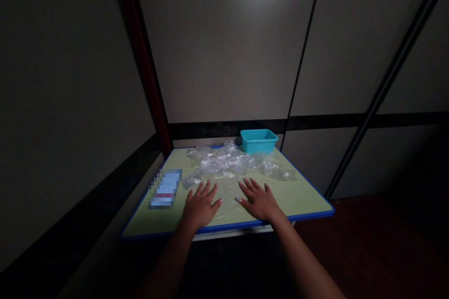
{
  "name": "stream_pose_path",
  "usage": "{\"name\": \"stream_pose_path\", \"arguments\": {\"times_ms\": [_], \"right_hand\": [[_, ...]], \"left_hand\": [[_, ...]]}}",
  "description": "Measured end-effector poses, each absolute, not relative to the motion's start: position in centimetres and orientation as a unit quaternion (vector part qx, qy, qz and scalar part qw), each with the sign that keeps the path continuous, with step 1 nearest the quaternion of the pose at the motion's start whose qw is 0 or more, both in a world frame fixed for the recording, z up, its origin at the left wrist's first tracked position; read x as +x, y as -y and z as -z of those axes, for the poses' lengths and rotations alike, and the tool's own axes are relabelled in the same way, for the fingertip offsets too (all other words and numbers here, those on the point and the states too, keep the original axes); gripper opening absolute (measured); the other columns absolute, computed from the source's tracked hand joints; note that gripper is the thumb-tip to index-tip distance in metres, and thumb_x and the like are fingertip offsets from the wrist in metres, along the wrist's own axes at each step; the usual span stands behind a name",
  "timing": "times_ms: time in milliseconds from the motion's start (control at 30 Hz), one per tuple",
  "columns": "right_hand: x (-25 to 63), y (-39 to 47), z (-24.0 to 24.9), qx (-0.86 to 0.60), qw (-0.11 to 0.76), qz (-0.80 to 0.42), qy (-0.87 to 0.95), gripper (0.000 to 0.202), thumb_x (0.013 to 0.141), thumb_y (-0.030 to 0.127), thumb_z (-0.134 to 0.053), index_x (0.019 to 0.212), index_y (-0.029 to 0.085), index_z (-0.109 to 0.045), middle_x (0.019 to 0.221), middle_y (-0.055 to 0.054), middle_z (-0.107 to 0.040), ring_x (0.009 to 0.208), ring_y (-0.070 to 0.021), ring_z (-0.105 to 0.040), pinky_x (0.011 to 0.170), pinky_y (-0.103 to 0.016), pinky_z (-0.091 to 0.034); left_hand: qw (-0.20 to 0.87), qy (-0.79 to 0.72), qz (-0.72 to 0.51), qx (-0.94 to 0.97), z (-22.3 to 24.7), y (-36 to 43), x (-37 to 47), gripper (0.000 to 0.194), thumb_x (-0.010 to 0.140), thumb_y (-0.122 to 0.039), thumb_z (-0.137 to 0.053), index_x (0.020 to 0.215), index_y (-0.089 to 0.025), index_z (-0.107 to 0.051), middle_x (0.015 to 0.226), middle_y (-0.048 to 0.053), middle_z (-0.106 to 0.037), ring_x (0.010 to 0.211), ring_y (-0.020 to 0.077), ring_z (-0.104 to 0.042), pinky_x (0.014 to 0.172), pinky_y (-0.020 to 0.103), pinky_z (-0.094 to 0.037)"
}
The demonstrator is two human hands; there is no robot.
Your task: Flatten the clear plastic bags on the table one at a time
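My left hand point(201, 204) rests palm down near the front of the table, its fingers spread. Across from it my right hand point(258, 200) lies flat in the same way, with the thumbs pointing toward each other. A thin sheet of clear plastic point(229, 196) lies flat on the tabletop between the hands; how far it runs under the palms is hidden. Just beyond the fingertips is a crumpled heap of clear plastic bags point(224, 162), spread across the back half of the table. Neither hand grasps anything.
The pale green table point(301, 198) has a blue edge. A turquoise plastic basket point(258, 142) stands at the back right, touching the plastic heap. On the left lies a blurred-out, phone-like rectangle point(166, 188). Panelled walls point(228, 56) close in behind and at the left.
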State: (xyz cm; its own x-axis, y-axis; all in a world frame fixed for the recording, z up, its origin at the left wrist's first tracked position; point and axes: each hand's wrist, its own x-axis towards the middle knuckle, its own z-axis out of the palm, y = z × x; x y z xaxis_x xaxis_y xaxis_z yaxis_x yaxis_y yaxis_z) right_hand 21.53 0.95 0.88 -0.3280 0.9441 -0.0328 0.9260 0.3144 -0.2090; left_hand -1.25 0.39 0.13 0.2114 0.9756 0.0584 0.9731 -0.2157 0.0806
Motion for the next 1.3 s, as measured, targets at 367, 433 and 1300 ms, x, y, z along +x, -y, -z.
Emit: {"name": "stream_pose_path", "arguments": {"times_ms": [367, 433, 1300], "right_hand": [[21.5, -0.5, -0.8, -0.576, 0.054, -0.083, 0.812, 0.07, 0.088, 0.068, -0.021, 0.147, 0.031, -0.016, 0.155, -0.001, -0.013, 0.142, -0.0268, -0.007, 0.108, -0.061, -0.007], [21.7, 0.1, -0.8, -0.565, 0.061, -0.076, 0.819, 0.07, 0.088, 0.069, -0.021, 0.147, 0.031, -0.018, 0.154, -0.002, -0.014, 0.142, -0.0277, -0.009, 0.108, -0.062, -0.008], [23.7, 6.1, 4.4, -0.399, 0.257, 0.148, 0.867, 0.054, 0.091, 0.012, -0.043, 0.142, 0.025, -0.033, 0.132, -0.006, -0.056, 0.122, -0.0175, -0.051, 0.113, -0.047, -0.016]], "left_hand": [[0.035, -0.625, -0.052, 0.778, -0.2, -0.1, -1.3, 0.06, 0.092, -0.055, -0.031, 0.146, -0.029, -0.026, 0.154, 0.004, -0.017, 0.142, 0.0288, -0.012, 0.108, 0.061, -0.013], [0.043, -0.622, -0.055, 0.78, -0.2, 0.5, -1.5, 0.059, 0.092, -0.054, -0.031, 0.146, -0.029, -0.026, 0.153, 0.005, -0.018, 0.142, 0.0292, -0.012, 0.108, 0.061, -0.013], [-0.063, -0.505, -0.093, 0.856, 2.2, 5.5, -8.4, 0.064, 0.084, -0.035, -0.058, 0.142, -0.029, -0.033, 0.145, 0.005, -0.041, 0.135, 0.0251, -0.034, 0.109, 0.048, -0.022]]}}
